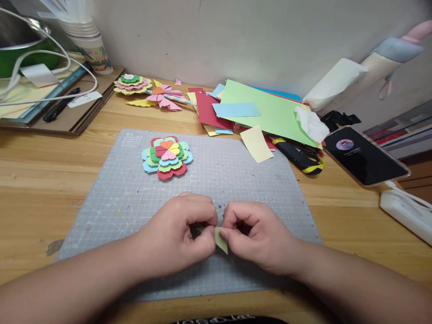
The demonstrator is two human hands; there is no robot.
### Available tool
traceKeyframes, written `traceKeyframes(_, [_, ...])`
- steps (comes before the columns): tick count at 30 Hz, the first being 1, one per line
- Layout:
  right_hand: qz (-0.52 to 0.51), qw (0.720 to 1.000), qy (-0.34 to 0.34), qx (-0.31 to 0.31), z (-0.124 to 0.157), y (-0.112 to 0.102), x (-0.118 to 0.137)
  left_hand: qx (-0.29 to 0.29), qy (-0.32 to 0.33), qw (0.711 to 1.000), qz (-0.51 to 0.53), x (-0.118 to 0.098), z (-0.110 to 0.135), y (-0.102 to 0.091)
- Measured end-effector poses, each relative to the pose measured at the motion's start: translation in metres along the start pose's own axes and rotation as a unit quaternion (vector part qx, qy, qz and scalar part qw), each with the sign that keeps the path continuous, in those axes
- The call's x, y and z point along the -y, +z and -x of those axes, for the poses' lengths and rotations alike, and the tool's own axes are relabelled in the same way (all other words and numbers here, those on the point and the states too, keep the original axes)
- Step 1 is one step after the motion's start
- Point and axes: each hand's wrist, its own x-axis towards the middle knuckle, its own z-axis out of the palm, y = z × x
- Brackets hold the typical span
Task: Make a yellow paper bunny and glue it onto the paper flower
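Low over the front half of the grey cutting mat (114, 189), a small piece of pale yellow paper (221, 241) is pinched between both hands. My left hand (187, 229) grips its left side between thumb and curled fingers. On the other side, my right hand (258, 236) holds it the same way, the two sets of fingertips nearly touching. Part of the paper is hidden by the fingers. Farther back on the mat lies a layered paper flower (167, 156) in red, blue, green, yellow and pink.
Coloured paper sheets (270, 110) are piled against the wall, with a loose yellow piece (257, 144) in front. A black-and-yellow utility knife (299, 155) and a phone (366, 155) lie at right. Finished paper flowers (133, 84) rest at back left, near paper cups (94, 54).
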Motion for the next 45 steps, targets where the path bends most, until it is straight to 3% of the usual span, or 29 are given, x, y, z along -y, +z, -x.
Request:
traceKeyframes(3, [-0.042, 0.999, -0.001, -0.032, 0.0, -0.005, 0.001, -0.027, -0.048, 0.998, 0.008, 0.0, -0.001, -0.003])
traceKeyframes(6, [-0.133, 0.988, 0.019, -0.076, -0.004, -0.01, -0.001, -0.101, -0.08, 0.991, -0.019, 0.002, -0.002, -0.006])
traceKeyframes(9, [-0.264, 0.959, 0.076, -0.061, -0.008, -0.012, -0.004, -0.168, 0.0, 0.983, -0.081, 0.003, 0.0, -0.007])
traceKeyframes(12, [-0.36, 0.924, 0.13, -0.002, -0.011, -0.01, -0.005, -0.138, 0.104, 0.973, -0.152, 0.003, 0.003, -0.005])
traceKeyframes(14, [-0.373, 0.916, 0.147, 0.03, -0.01, -0.009, -0.005, -0.124, 0.122, 0.971, -0.166, 0.003, 0.004, -0.004])
traceKeyframes(16, [-0.343, 0.93, 0.128, 0.035, -0.009, -0.008, -0.005, -0.137, 0.104, 0.977, -0.13, 0.003, 0.005, -0.003])
traceKeyframes(19, [-0.242, 0.969, 0.043, -0.015, -0.006, -0.007, -0.005, -0.148, 0.01, 0.989, -0.012, 0.004, 0.002, -0.002])
traceKeyframes(22, [-0.128, 0.99, -0.031, -0.057, -0.003, -0.005, -0.003, -0.104, -0.084, 0.986, 0.097, 0.002, -0.001, 0.0])
traceKeyframes(24, [-0.072, 0.994, -0.055, -0.067, -0.001, -0.004, -0.001, -0.075, -0.104, 0.983, 0.131, 0.0, -0.002, 0.0])
traceKeyframes(31, [-0.011, 0.997, -0.046, -0.053, 0.0, -0.004, 0.002, -0.061, -0.092, 0.988, 0.105, -0.003, 0.0, -0.002])
traceKeyframes(45, [0.073, 0.984, -0.135, -0.091, 0.0, -0.004, 0.001, -0.053, -0.075, 0.99, 0.106, 0.001, -0.001, -0.001])
